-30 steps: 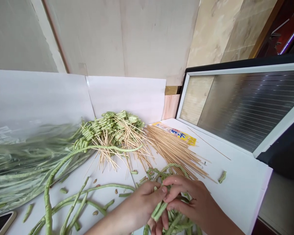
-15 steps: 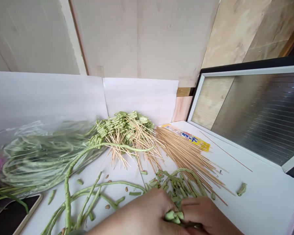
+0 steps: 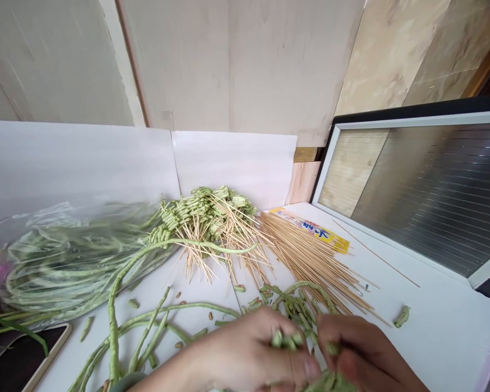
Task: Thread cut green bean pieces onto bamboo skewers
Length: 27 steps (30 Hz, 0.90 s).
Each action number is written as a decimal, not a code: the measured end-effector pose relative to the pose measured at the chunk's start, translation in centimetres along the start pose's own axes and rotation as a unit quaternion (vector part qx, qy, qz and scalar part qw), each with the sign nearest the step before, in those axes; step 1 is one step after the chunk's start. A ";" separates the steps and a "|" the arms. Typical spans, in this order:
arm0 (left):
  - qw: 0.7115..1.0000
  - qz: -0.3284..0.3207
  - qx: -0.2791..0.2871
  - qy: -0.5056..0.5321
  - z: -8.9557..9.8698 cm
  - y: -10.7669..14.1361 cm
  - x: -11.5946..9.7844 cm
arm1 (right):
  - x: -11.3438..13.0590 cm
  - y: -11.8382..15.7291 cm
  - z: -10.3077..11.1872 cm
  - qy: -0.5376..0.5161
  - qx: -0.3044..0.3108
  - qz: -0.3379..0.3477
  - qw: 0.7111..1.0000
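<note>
My left hand point(image 3: 249, 351) is closed around several short long-bean pieces point(image 3: 286, 340), whose cut ends show between thumb and fingers. Close beside it on the right, my right hand point(image 3: 365, 351) pinches a bit of green bean point(image 3: 333, 348). Below both hands, at the bottom edge, is more blurred green bean point(image 3: 330, 382); which hand holds it I cannot tell. Just beyond the hands lies a loose heap of cut bean pieces point(image 3: 300, 307). Farther back are bundles of bean threaded on skewers point(image 3: 200, 209), stacked in a pile.
Bare bamboo skewers point(image 3: 306, 253) fan out by a yellow wrapper point(image 3: 329, 237). Whole long beans point(image 3: 113, 321) curl across the white table at left, before a plastic bag of beans point(image 3: 65, 267). A phone point(image 3: 24, 359) lies front left; a framed ribbed panel point(image 3: 416, 185) stands right.
My hands have moved apart, the right one shifting to the right. Bean now shows in my right fingers and below the hands; the left still grips its pieces.
</note>
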<state>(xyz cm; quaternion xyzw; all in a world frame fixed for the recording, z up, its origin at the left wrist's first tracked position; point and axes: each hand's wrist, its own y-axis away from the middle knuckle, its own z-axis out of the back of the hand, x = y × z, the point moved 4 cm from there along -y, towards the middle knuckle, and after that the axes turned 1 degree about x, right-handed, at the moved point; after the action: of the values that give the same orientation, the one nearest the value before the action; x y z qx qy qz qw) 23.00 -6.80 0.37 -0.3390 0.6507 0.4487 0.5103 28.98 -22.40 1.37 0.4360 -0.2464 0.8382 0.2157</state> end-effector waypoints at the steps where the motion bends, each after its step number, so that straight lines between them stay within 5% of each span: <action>1: 0.998 0.019 -0.035 0.054 0.2 -0.4 0.0 | -0.3 -0.3 0.2 -0.009 -0.017 -0.015 1.000; 5: 0.970 0.036 -0.133 0.200 1.2 -1.6 0.1 | -1.9 -0.3 0.4 -0.012 -0.065 -0.062 0.996; 11: 0.967 0.020 -0.118 0.224 1.2 -1.3 0.2 | -1.0 -0.6 -0.5 -0.052 0.000 -0.014 0.999; 16: 0.974 0.061 -0.106 0.191 0.6 -1.1 0.7 | -0.3 -1.8 -1.4 -0.105 -0.009 -0.056 0.993; 23: 0.991 0.077 -0.064 0.087 -0.1 -1.2 1.1 | -1.9 -1.7 -1.9 -0.024 -0.078 -0.082 0.993; 27: 0.994 0.068 -0.083 0.016 0.3 -0.9 0.9 | -1.0 -2.1 -2.2 0.054 -0.004 -0.054 0.997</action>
<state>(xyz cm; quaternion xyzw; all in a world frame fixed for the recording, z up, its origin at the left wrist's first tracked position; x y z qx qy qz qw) 23.66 -6.83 -0.75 -0.3422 0.6407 0.5294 0.4383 29.30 -19.57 -0.06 0.4022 -0.2141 0.8464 0.2757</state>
